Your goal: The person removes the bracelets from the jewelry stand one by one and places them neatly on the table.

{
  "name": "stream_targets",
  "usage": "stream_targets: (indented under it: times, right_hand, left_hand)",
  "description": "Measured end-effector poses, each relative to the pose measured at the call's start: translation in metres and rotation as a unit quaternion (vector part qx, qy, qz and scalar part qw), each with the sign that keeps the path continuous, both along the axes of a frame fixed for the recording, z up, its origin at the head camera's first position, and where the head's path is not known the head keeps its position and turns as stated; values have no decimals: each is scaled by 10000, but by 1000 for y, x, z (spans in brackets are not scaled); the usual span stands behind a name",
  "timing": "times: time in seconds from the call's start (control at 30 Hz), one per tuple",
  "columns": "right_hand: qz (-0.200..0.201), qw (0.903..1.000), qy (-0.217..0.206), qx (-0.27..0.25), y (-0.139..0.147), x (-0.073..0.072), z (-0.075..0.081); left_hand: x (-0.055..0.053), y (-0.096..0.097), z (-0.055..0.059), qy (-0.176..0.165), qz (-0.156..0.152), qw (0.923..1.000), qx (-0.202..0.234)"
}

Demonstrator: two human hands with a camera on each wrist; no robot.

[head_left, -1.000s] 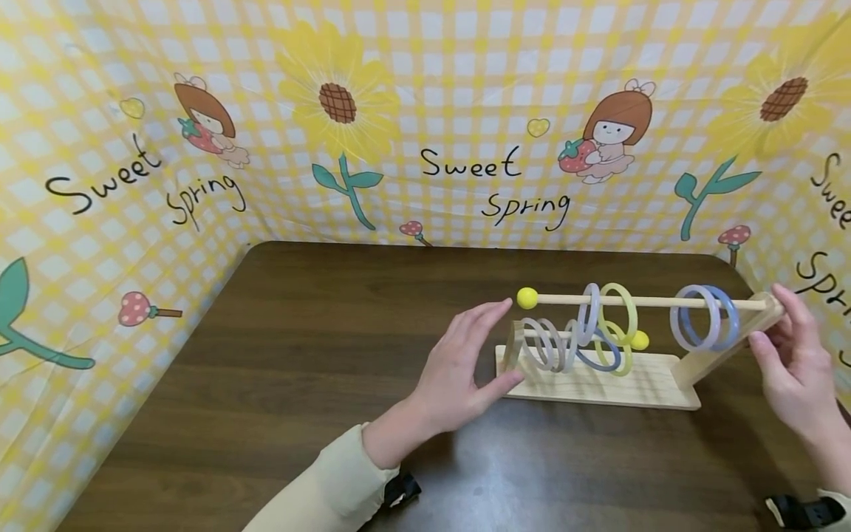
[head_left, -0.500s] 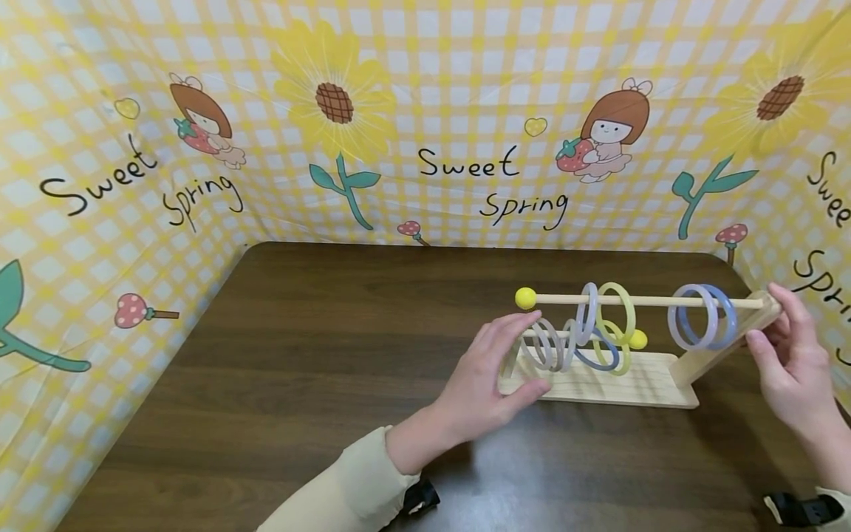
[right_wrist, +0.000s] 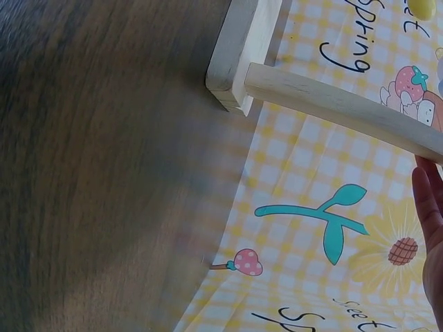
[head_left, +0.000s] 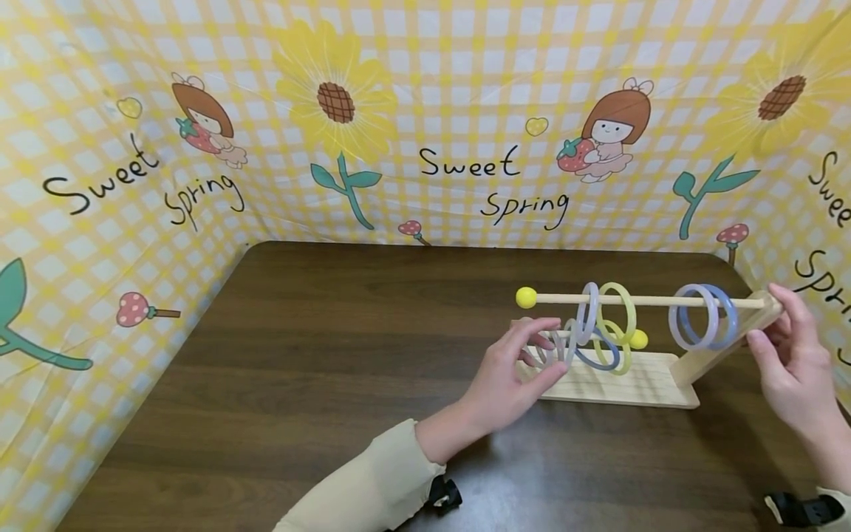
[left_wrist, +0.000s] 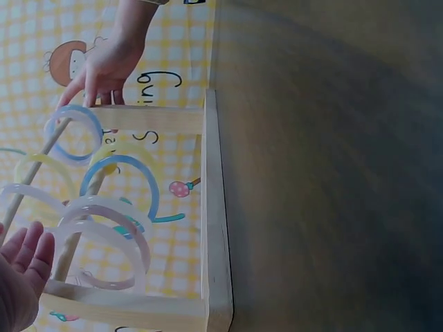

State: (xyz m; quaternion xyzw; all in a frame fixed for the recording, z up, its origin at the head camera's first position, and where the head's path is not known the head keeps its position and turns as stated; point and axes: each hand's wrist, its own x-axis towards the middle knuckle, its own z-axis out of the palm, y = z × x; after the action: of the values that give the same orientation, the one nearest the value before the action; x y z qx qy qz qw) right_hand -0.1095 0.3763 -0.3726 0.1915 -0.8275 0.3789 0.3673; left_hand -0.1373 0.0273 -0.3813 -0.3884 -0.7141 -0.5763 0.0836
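Observation:
A wooden ring stand has a flat base point(head_left: 638, 391), two end posts and two rods tipped with yellow balls. My right hand point(head_left: 798, 369) grips the top of its right post point(right_wrist: 339, 107), thumb in front and fingers behind. The upper rod point(head_left: 654, 301) carries a purple ring, a yellow ring point(head_left: 634, 319), and a lilac and a blue ring point(head_left: 736, 325) by the right post. On the lower rod hang several pale rings point(left_wrist: 142, 252), a blue ring point(left_wrist: 154, 190) and a yellow one. My left hand point(head_left: 499, 380) is bent around the pale rings, thumb and fingertips apart.
The stand is on a dark brown table point(head_left: 299, 369), toward its right side. A yellow checked cloth point(head_left: 459, 89) printed with flowers and girls rises behind and along both sides. The yellow ball point(head_left: 526, 298) of the upper rod sticks out above the left hand.
My left hand has moved right from beside the left post to the pale rings, its fingers bending more. The right hand and stand stay put.

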Motion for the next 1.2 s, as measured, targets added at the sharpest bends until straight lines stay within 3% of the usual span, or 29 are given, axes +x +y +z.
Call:
stream_targets:
  times: [0.43, 0.87, 1.2]
  right_hand:
    - [34, 10000, -39, 68, 1, -2, 0]
    - [-180, 9991, -176, 343, 2, -1, 2]
    - [-6, 10000, -35, 41, 3, -1, -1]
  left_hand:
    - [-7, 28, 4, -334, -266, 9985, 337]
    - [-11, 40, 5, -445, -155, 9969, 632]
    - [-11, 44, 6, -436, 49, 9970, 641]
